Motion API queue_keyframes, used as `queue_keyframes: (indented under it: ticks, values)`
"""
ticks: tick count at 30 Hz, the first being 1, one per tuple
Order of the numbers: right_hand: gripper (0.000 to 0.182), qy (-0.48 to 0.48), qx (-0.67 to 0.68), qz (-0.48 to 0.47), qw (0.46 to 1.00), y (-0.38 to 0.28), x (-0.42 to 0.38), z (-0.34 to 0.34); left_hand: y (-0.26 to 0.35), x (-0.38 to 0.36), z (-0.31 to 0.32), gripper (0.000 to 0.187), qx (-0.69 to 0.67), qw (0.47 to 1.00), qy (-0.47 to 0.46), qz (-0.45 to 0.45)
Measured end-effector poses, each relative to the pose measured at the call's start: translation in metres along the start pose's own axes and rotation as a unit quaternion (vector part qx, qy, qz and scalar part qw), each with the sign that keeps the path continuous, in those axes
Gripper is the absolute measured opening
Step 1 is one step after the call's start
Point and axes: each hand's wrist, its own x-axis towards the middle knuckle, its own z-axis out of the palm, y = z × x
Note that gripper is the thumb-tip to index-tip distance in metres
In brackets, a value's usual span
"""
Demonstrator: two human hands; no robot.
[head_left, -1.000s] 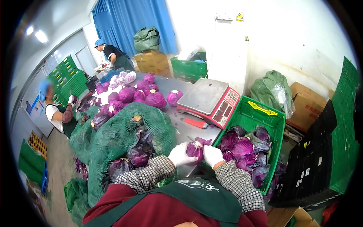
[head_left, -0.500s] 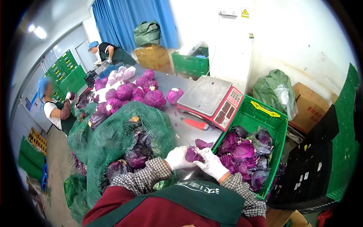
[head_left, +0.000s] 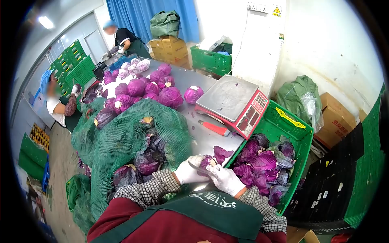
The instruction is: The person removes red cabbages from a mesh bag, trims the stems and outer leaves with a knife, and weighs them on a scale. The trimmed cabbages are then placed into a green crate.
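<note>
Between my gloved hands, low in the middle of the head view, is a small red cabbage, partly hidden by my fingers. My left hand is closed around its left side. My right hand is closed on the near right side, at the end of a thin, curved grey knife blade that crosses in front of my left fingers; its handle is hidden. A loose purple cabbage leaf lies just beyond, on the metal table.
A green net bag of cabbages lies left, with a cabbage pile behind it. An orange-handled knife lies before the scale. At right, a green crate holds leaves. Two co-workers stand across the far left.
My hands have turned around the cabbage, and a grey blade now shows between them. The whole view has shifted slightly. The co-worker at the back stands more upright.
</note>
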Motion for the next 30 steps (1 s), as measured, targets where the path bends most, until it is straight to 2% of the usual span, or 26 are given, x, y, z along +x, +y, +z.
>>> queue_keyframes:
  ticks: [2,5,8,9,10,11,12,14,15,16,18,19,20,22,24,26,27,28,30]
  values:
    - [0.025,-0.032,-0.046,0.004,0.998,-0.003,-0.001,-0.004,0.002,-0.001,-0.003,0.082,0.001,1.000,-0.025,-0.015]
    - [0.018,0.066,-0.015,0.022,0.997,0.010,-0.003,0.003,0.006,-0.002,-0.007,0.086,0.023,0.999,-0.027,-0.024]
    - [0.015,0.175,0.112,0.134,0.969,0.027,-0.003,0.011,0.004,-0.004,-0.008,0.089,0.034,0.999,-0.013,0.000]
    - [0.015,0.162,0.107,0.228,0.954,0.028,-0.003,0.007,0.004,-0.004,-0.010,0.086,0.022,1.000,-0.018,-0.006]
    - [0.008,0.219,0.097,0.231,0.943,0.041,-0.005,0.013,0.004,-0.005,-0.013,0.084,0.011,1.000,-0.022,-0.013]
    - [0.009,0.250,0.252,0.281,0.892,0.046,-0.010,0.007,0.004,-0.006,-0.017,0.081,0.000,0.999,-0.027,-0.019]
    - [0.011,0.275,0.400,0.322,0.813,0.045,-0.009,-0.006,0.005,-0.008,-0.023,0.078,-0.100,0.993,-0.041,-0.051]
    - [0.016,0.307,0.401,0.357,0.786,0.064,-0.016,-0.017,0.003,-0.008,-0.039,0.074,-0.292,0.948,-0.071,-0.109]
    - [0.015,0.297,0.376,0.402,0.780,0.062,-0.018,-0.026,-0.014,-0.008,-0.030,0.072,-0.456,0.882,-0.057,-0.106]
    - [0.017,0.293,0.365,0.386,0.795,0.062,-0.024,-0.028,0.000,-0.001,-0.043,0.073,-0.600,0.792,-0.068,-0.085]
    - [0.024,0.256,0.390,0.377,0.800,0.049,-0.022,-0.032,-0.013,0.005,-0.043,0.066,-0.773,0.618,-0.106,-0.101]
    - [0.029,0.226,0.399,0.356,0.814,0.040,-0.018,-0.034,-0.021,0.008,-0.038,0.061,-0.817,0.549,-0.095,-0.151]
    - [0.028,0.199,0.375,0.330,0.843,0.027,-0.011,-0.039,-0.023,0.022,-0.030,0.056,-0.871,0.463,-0.083,-0.143]
    - [0.027,0.186,0.392,0.317,0.843,0.012,0.000,-0.039,-0.002,0.039,-0.042,0.049,-0.924,0.361,-0.093,-0.089]
    - [0.025,0.187,0.447,0.328,0.811,0.018,0.002,-0.023,-0.001,0.047,-0.042,0.048,-0.908,0.402,-0.053,-0.102]
    - [0.028,0.138,0.463,0.363,0.797,0.030,0.001,-0.002,0.002,0.065,-0.048,0.050,-0.917,0.385,-0.049,-0.088]
    - [0.032,0.118,0.480,0.396,0.774,0.028,0.003,0.007,0.002,0.075,-0.051,0.053,-0.921,0.378,-0.047,-0.083]
    - [0.035,0.046,0.455,0.416,0.786,0.037,0.001,0.020,0.002,0.084,-0.054,0.057,-0.925,0.370,-0.045,-0.078]
    - [0.034,0.040,0.435,0.436,0.787,0.048,-0.008,0.041,-0.010,0.111,-0.057,0.061,-0.898,0.433,-0.011,-0.073]
